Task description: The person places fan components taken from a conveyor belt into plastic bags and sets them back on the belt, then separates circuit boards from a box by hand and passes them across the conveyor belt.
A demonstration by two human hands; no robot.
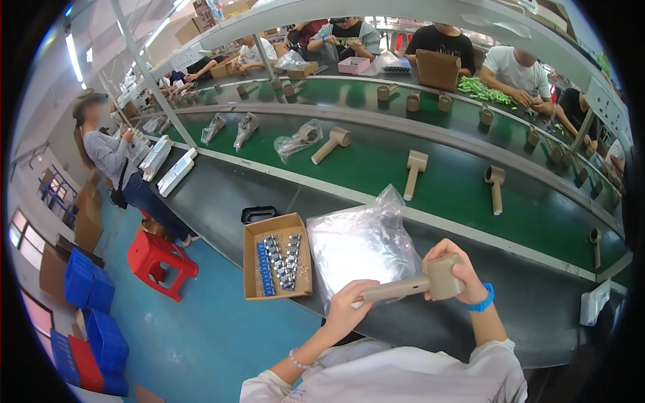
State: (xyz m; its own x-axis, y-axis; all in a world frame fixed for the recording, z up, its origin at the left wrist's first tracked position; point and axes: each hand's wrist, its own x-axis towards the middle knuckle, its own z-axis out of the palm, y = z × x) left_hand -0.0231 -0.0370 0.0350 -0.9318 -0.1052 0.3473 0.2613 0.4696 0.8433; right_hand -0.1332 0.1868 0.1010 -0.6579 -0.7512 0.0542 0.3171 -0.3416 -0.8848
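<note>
A beige hammer-shaped handheld device [403, 289], with a thick round head and a slim handle, is held nearly level in front of me. My left hand [347, 307] pinches the handle's end. My right hand [470, 277] is wrapped round the head, its fingers over the top and far side. A dark slot shows on the handle. Just beyond lies a stack of clear plastic bags [353, 245] on the dark bench. Left of the bags stands an open cardboard box [249, 269] with blue and silver small parts [277, 262] in rows.
A green conveyor [376, 164] carries similar beige devices [415, 171], several of them bagged [295, 140]. A black tray [259, 213] sits behind the box. A person [107, 151] stands at the left near a red stool [158, 262]. Other people work across the line.
</note>
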